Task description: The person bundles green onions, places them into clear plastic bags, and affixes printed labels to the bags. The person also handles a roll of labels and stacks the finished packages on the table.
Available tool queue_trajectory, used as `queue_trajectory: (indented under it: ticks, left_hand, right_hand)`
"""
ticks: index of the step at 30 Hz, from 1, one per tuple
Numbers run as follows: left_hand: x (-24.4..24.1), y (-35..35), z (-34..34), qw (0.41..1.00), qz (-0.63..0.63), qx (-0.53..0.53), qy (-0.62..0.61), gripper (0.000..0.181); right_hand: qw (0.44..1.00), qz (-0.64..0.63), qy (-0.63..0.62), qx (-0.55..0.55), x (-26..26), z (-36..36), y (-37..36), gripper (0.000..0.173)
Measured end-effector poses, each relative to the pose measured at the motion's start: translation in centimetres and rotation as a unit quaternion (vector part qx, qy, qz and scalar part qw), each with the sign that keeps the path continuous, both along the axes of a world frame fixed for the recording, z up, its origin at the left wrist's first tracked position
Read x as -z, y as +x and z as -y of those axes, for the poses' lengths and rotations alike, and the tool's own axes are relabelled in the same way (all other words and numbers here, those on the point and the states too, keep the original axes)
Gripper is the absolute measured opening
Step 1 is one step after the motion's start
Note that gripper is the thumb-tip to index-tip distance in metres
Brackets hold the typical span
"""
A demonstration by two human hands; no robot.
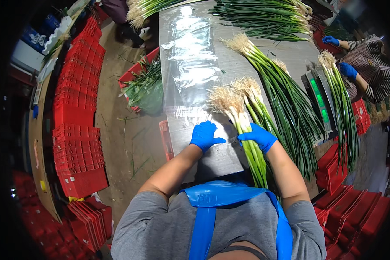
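Note:
My right hand (258, 137), in a blue glove, grips a bunch of long green onions (242, 125) around the white stalks. Its bushy roots point away from me and its leaves hang over the table's near edge. My left hand (204, 135), also gloved in blue, rests palm down with the thumb spread, at the near end of clear plastic bags (195, 61) lying flat on the metal table (224, 161). Thin whitish bits lie by its fingertips; what they are is unclear. Just right of the held bunch lies a smaller bunch (258, 104), then a larger one (279, 81).
A heap of green onions (263, 19) covers the far end. At right, a scale (318, 100) with a lit display bears a bunch (336, 81), beside a co-worker's gloved hand (347, 71). Red crates (81, 94) are stacked left; another crate (138, 70) holds leaf scraps.

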State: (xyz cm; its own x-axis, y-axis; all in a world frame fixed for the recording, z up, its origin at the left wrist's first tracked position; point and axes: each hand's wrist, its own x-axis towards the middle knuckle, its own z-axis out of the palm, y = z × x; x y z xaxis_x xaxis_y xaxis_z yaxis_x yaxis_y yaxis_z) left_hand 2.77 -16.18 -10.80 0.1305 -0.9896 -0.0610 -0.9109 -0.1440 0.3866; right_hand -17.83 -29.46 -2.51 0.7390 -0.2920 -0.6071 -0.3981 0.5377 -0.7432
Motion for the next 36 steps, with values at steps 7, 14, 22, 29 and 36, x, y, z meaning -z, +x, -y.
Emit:
queue_trajectory:
  ticks: [7,14,22,29,36]
  left_hand:
    - [1.5,-1.5,0.8,0.999,-0.034,-0.038,0.004,0.029]
    - [0.9,-0.1,1.2,0.987,-0.137,-0.083,0.032,0.025]
    - [1.9,0.4,1.5,0.979,-0.173,-0.105,0.009,0.029]
    - [2.1,1.5,0.7,0.933,-0.319,-0.165,-0.006,0.028]
    - [-0.4,0.8,0.4,0.951,-0.306,-0.044,0.022,0.047]
  right_hand:
    - [0.996,-0.039,0.065,0.053,7.0,-1.6,0.4,0.038]
    - [0.996,-0.010,0.063,0.067,7.7,-1.4,-1.1,0.051]
    - [0.993,0.013,0.054,0.103,7.3,-1.9,-1.8,0.053]
    - [0.979,0.066,0.091,0.172,4.6,-1.5,-5.0,0.055]
    - [0.993,0.055,0.095,0.040,5.5,-1.9,-0.9,0.057]
